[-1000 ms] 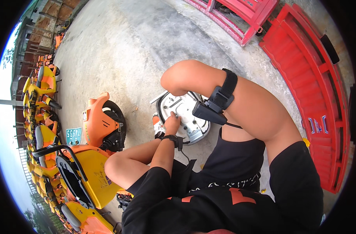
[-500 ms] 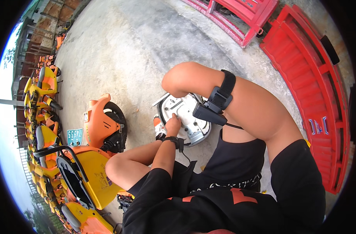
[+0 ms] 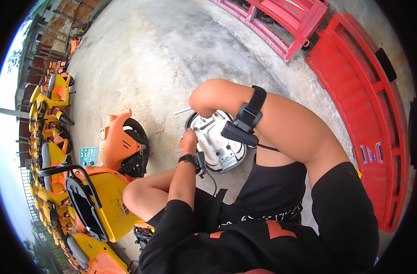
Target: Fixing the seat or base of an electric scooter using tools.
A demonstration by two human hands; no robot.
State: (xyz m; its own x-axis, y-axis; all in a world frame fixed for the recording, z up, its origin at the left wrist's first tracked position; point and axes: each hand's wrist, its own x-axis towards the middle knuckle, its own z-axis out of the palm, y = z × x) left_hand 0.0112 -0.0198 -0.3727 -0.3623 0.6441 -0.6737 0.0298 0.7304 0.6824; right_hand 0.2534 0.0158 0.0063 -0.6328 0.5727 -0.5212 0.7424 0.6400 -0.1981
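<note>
A rounded silver-white metal part [image 3: 213,137] with a dark rim, several holes and small fittings lies on the concrete between my legs. My right hand [image 3: 203,101] is bent down, closed, at the part's far edge. From under it a thin silver rod [image 3: 183,111] sticks out to the left; the fingers round it are hidden from above. At the part's left rim is my left hand [image 3: 189,138], thumb side up. Its other fingers are out of sight, so I cannot tell whether it grips the rim. Both arms wear black straps with small devices.
To my left an orange and yellow scooter [image 3: 119,148] with a black rear rack lies close to my knee. Beyond it stands a long row of similar scooters [image 3: 53,150]. Red metal panels [image 3: 363,123] lie at the right, and a pinkish-red frame [image 3: 281,27] is at the far right.
My left hand has moved from the face of the metal part to its left rim. The right hand has shifted slightly nearer, and the rod's end now points farther left.
</note>
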